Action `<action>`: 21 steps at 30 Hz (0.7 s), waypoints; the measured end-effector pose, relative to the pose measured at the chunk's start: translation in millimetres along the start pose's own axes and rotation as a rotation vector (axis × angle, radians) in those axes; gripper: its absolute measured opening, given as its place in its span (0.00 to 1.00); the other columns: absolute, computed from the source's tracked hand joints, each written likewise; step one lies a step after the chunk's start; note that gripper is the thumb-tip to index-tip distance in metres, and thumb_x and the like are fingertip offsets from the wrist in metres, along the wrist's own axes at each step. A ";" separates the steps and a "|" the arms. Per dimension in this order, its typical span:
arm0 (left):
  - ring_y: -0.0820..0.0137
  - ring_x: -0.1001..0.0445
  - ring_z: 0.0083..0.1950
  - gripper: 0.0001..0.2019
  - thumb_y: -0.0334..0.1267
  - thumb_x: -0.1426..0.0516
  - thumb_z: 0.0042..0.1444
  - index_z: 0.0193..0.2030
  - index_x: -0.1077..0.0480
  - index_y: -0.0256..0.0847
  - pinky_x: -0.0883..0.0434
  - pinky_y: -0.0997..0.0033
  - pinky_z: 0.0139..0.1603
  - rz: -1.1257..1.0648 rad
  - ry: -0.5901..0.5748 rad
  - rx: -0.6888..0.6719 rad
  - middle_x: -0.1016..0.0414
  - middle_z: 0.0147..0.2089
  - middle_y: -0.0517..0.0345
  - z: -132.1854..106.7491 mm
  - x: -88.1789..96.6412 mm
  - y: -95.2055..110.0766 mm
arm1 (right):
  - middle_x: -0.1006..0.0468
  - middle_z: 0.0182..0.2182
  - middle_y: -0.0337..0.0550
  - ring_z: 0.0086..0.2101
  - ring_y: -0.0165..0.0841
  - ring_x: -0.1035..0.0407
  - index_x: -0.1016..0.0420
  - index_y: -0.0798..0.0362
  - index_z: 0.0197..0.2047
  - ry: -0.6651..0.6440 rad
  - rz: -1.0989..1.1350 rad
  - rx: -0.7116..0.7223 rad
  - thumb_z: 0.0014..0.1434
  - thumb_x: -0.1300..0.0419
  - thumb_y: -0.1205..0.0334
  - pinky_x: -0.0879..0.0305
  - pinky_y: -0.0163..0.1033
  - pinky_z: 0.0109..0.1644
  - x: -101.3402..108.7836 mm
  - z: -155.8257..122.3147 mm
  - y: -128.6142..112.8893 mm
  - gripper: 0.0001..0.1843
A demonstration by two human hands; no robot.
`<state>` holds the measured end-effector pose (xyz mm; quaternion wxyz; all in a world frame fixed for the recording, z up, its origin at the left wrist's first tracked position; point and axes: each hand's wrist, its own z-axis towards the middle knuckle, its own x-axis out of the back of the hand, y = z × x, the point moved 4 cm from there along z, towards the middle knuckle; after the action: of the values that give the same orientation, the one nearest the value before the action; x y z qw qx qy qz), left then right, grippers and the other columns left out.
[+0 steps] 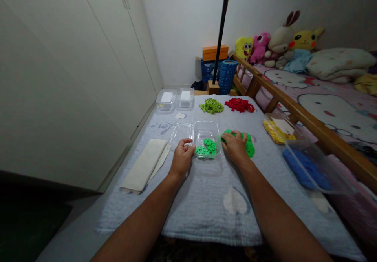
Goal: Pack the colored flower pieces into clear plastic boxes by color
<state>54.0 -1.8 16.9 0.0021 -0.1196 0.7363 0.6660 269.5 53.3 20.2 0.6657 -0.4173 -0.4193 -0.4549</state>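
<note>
A clear plastic box [206, 126] stands in the middle of the cloth-covered table with several green flower-shaped plastic pieces [209, 146] inside. My left hand [183, 156] is closed on the box's left rim, thumb and fingers against it. To the right of the box lies a pile of green plastic pieces [249, 146]. My right hand [235, 146] rests over the pile's left side, fingers curled down onto the pieces near the box wall. What exactly lies under those fingers is partly hidden. A clear lid [180, 133] sits flat left of the box.
Farther back are two lidded clear boxes [185, 99], a lime-green pile [211, 106] and a red pile [239, 105]. Yellow pieces [277, 131] and blue pieces [304, 168] in clear boxes line the right edge by the wooden bed rail [282, 109]. Folded cream cloth [145, 166] lies left.
</note>
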 end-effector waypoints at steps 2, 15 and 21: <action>0.77 0.46 0.19 0.17 0.44 0.39 0.52 0.46 0.35 0.42 0.48 0.78 0.19 0.007 -0.002 0.005 0.43 0.20 0.74 0.2 0.3 -1.0 | 0.17 0.47 0.42 0.54 0.49 0.37 0.19 0.46 0.40 0.021 0.017 0.015 0.62 0.39 0.65 0.63 0.66 0.66 1.8 -0.5 -1.0 0.08; 0.78 0.46 0.19 0.17 0.45 0.39 0.52 0.46 0.35 0.42 0.48 0.79 0.19 -0.008 -0.009 0.007 0.42 0.20 0.74 -0.5 -0.8 -0.7 | 0.22 0.34 0.45 0.39 0.40 0.34 0.19 0.51 0.39 0.452 0.261 -0.017 0.67 0.44 0.62 0.44 0.45 0.45 32.6 -1.8 10.9 0.12; 0.78 0.46 0.19 0.17 0.44 0.39 0.52 0.46 0.35 0.42 0.48 0.79 0.19 0.000 -0.014 0.001 0.43 0.20 0.74 -1.1 -2.1 0.7 | 0.18 0.34 0.42 0.40 0.39 0.32 0.18 0.48 0.39 0.418 0.400 0.171 0.67 0.40 0.61 0.44 0.46 0.48 48.6 -10.8 -24.2 0.09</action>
<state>56.1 -2.5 18.0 0.0073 -0.1150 0.7367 0.6663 259.7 25.0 66.8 0.8468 -0.3312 -0.2193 -0.3537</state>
